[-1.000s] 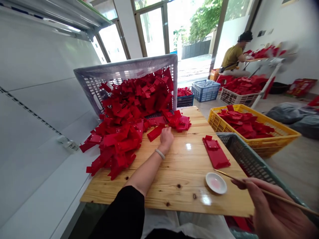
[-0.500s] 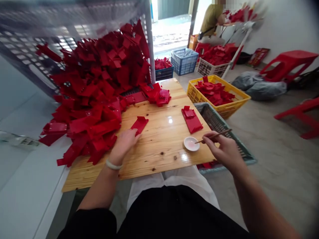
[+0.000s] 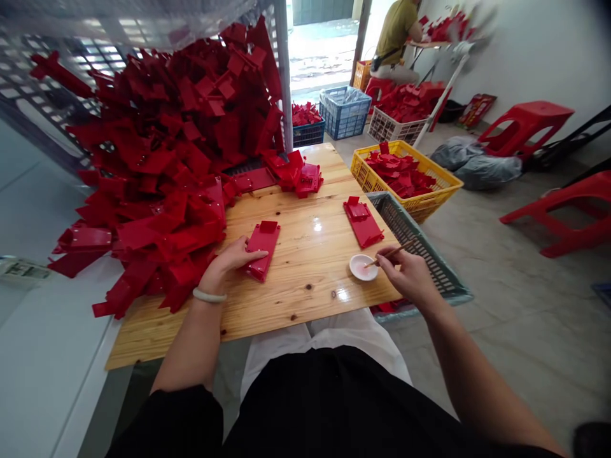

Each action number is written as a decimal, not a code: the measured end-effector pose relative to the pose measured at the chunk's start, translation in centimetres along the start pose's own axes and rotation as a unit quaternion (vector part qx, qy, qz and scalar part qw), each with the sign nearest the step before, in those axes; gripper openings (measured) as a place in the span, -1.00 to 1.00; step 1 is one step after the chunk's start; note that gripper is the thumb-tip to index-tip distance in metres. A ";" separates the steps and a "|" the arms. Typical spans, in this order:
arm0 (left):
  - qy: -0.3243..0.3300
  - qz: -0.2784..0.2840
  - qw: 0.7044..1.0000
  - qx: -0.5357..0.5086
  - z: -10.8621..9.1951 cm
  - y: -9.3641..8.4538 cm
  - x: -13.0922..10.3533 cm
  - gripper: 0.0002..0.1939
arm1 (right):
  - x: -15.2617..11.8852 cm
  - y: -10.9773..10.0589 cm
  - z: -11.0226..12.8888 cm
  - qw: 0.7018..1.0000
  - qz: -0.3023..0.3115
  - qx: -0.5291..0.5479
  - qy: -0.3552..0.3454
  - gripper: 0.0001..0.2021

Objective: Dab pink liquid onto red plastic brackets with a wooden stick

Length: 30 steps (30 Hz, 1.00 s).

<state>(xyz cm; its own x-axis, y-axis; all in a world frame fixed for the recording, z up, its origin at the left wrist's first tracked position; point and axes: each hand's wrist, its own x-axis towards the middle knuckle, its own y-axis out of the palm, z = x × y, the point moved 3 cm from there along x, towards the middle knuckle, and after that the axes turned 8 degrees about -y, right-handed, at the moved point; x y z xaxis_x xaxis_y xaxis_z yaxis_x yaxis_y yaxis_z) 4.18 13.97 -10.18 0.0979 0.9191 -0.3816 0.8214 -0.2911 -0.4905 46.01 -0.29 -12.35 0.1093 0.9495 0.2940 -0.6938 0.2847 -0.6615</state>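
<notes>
My left hand (image 3: 238, 254) grips a flat red plastic part (image 3: 264, 245) lying on the wooden table; its thumb rests on top and the fingers are at the left edge. A small raised flap stands at the part's far end. Between the fingers of my right hand (image 3: 408, 275) is a thin wooden stick (image 3: 389, 253), its tip inside a small white dish (image 3: 359, 275) of pinkish liquid. Whether the stick ends in bristles I cannot tell. Beyond the dish lies a second red part (image 3: 363, 224), near the table's right edge.
A tall heap of red parts (image 3: 157, 172) spills from a tipped crate onto the table (image 3: 305, 254). Beside the right edge stand a grey-green crate (image 3: 429, 254) and a yellow crate (image 3: 405, 172) of red parts. Farther off, a person (image 3: 396, 35) sits at another table.
My left hand has turned the red part more upright in view and now has its thumb on top. My right hand keeps the stick tip in the dish. The whole view has shifted slightly.
</notes>
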 end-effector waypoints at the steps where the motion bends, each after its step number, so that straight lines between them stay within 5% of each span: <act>1: -0.004 0.020 0.999 -0.037 0.2 0.5 -0.3 -0.41 | 0.0 -0.1 0.3 1.000 0.009 -0.004 -0.004 -0.78; 8: -0.004 0.067 0.965 -0.254 0.6 4.4 -5.1 -0.28 | 0.1 -1.4 1.6 0.997 0.073 -0.002 -0.021 -0.77; 15: -0.064 0.138 0.851 -0.503 -1.2 8.2 -8.2 -0.57 | 0.7 -2.2 2.5 0.991 0.131 0.004 -0.037 -0.77; 18: -0.084 0.186 0.815 -0.542 -2.1 9.5 -8.7 -0.41 | 0.8 -2.4 2.6 0.991 0.130 0.011 -0.035 -0.76; 25: -0.053 0.241 0.808 -0.535 -3.8 10.9 -10.9 -0.33 | 0.7 -2.3 1.9 0.998 0.052 0.045 -0.004 -0.64; 30: -0.021 0.214 0.829 -0.516 -4.4 11.5 -12.8 -0.28 | -0.6 -3.7 6.3 0.985 -0.105 0.134 0.011 -0.66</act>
<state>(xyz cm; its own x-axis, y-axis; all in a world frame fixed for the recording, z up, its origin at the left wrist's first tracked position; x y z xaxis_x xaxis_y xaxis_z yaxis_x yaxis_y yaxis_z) 14.81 0.06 -7.47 0.5020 0.7741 -0.3856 0.7623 -0.1854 0.6201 44.01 -2.75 -5.79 0.2832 0.8770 0.3883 -0.8176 0.4324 -0.3803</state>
